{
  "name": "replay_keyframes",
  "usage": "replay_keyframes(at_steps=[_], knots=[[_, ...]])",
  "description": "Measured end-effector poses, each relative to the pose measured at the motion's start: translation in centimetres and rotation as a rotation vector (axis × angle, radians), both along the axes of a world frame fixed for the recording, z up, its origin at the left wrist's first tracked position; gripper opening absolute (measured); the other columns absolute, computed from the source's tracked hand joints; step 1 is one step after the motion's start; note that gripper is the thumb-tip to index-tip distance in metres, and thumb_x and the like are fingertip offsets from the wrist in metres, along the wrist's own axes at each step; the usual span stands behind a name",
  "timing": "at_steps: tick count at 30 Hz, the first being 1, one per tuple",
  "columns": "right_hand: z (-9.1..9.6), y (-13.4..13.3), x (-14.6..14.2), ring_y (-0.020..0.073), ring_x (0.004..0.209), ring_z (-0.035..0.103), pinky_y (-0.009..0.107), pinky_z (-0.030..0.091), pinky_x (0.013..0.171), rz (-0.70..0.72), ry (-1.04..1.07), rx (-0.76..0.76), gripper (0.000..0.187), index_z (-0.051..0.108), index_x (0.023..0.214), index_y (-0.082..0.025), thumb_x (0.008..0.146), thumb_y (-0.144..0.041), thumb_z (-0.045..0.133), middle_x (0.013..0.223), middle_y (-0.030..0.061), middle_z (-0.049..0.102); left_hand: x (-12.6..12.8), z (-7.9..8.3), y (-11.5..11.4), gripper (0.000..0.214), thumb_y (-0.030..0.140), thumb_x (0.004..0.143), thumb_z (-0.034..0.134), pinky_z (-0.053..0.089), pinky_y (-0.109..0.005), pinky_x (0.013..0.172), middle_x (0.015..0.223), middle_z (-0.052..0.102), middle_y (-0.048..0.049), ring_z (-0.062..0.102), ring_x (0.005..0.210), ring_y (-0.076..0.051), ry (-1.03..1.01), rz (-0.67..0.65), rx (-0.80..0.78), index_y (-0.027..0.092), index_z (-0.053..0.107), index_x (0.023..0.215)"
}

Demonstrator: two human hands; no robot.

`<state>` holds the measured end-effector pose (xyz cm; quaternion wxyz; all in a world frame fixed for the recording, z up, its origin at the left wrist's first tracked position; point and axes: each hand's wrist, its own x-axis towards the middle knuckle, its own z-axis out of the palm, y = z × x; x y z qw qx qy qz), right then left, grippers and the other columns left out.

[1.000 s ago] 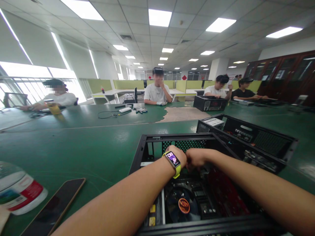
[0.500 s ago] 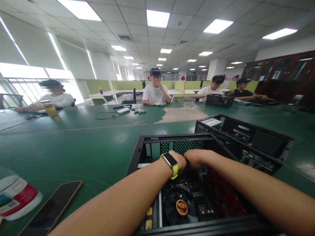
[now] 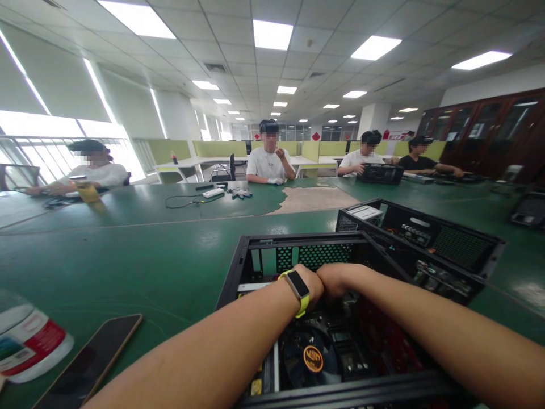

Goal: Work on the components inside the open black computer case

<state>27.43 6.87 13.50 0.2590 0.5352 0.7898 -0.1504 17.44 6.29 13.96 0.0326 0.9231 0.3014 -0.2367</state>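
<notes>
An open black computer case (image 3: 243,267) lies on the table in front of me, with its inside facing up. Both of my hands reach into its far half and meet there. My left hand (image 3: 313,282), with a watch (image 3: 297,284) on a yellow-green strap at the wrist, is curled with its fingertips hidden. Against it, my right hand (image 3: 334,279) is also curled, its fingers pointing down into the case. What they grip cannot be made out. Nearer to me sits a round black CPU fan (image 3: 313,358) with an orange emblem, beside the dark motherboard (image 3: 347,343).
A second open computer case (image 3: 426,238) stands just beyond on the right. At left are a phone (image 3: 91,363) and a large plastic bottle (image 3: 29,341). Cable, white power strip (image 3: 213,193) and gloves (image 3: 240,193) lie across the green table (image 3: 170,255). Several people sit around it.
My hands stay together in the same part of the case, with only a slight shift. Across the table, one person's hand has moved from the face, and another person's computer case has tilted.
</notes>
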Motion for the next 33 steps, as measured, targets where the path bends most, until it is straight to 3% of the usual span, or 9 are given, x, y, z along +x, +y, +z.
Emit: replay_keyframes(at_steps=[5,11,15,24,26,29,33], knots=[[0.1,-0.1,-0.1,0.0259,0.077,0.067,0.03,0.051,0.063,-0.008,-0.018,0.002,0.038,0.073,0.09,-0.01,0.056,-0.026,0.08,0.087,0.0126,0.072,0.1,0.9,-0.6,0.04,0.019,0.067,0.065,0.051,-0.046,0.086,0.113,0.068,-0.0176,0.06,0.108,-0.035,0.129,-0.001,-0.024,0.011,0.071,0.105],[-0.5,0.1,0.1,0.0279,0.082,0.068,0.031,0.052,0.065,-0.019,-0.008,0.01,0.044,0.073,0.092,-0.013,0.051,-0.029,0.08,0.088,0.0111,0.072,0.8,-0.2,0.0,0.055,0.034,0.06,0.077,0.05,-0.05,0.09,0.122,0.064,-0.0176,0.056,0.114,-0.038,0.173,0.009,-0.071,0.014,0.069,0.111],[-1.1,0.5,0.4,0.0274,0.082,0.067,0.03,0.051,0.064,-0.037,-0.002,0.011,0.045,0.072,0.09,-0.015,0.049,-0.033,0.08,0.088,0.0096,0.072,0.9,-0.5,0.2,0.065,0.036,0.056,0.08,0.051,-0.052,0.087,0.118,0.065,-0.0216,0.058,0.11,-0.041,0.174,0.0,-0.075,0.008,0.067,0.113],[-1.7,1.0,0.6,0.027,0.08,0.068,0.03,0.051,0.063,-0.056,-0.014,-0.018,0.048,0.073,0.09,-0.018,0.046,-0.036,0.081,0.087,0.007,0.072,0.6,-0.3,0.0,0.048,0.024,0.061,0.078,0.054,-0.046,0.086,0.116,0.068,-0.0148,0.062,0.105,-0.035,0.166,-0.001,-0.029,0.015,0.07,0.107],[-0.8,0.7,0.5,0.0275,0.083,0.068,0.029,0.051,0.063,-0.071,-0.017,0.008,0.05,0.073,0.092,-0.018,0.046,-0.037,0.082,0.091,0.0069,0.072,0.5,0.7,-0.3,0.044,0.026,0.063,0.078,0.053,-0.044,0.088,0.114,0.069,-0.0127,0.063,0.104,-0.034,0.148,-0.009,-0.003,0.017,0.071,0.105],[2.3,-0.7,0.4,0.0291,0.087,0.067,0.03,0.05,0.064,-0.077,0.031,0.123,0.05,0.072,0.096,-0.021,0.052,-0.043,0.078,0.097,0.0073,0.072,-0.4,3.6,-1.3,0.041,0.039,0.071,0.073,0.053,-0.042,0.088,0.113,0.069,-0.0112,0.063,0.104,-0.032,0.083,-0.026,0.055,0.017,0.069,0.105],[6.8,-6.1,0.8,0.0264,0.086,0.067,0.03,0.05,0.067,0.063,0.229,0.331,0.032,0.071,0.094,-0.025,0.07,-0.046,0.066,0.093,0.005,0.072,-3.9,7.6,-4.7,0.039,0.051,0.084,0.053,0.055,-0.038,0.074,0.098,0.073,-0.0104,0.068,0.088,-0.028,-0.09,-0.092,0.15,0.018,0.07,0.096]])
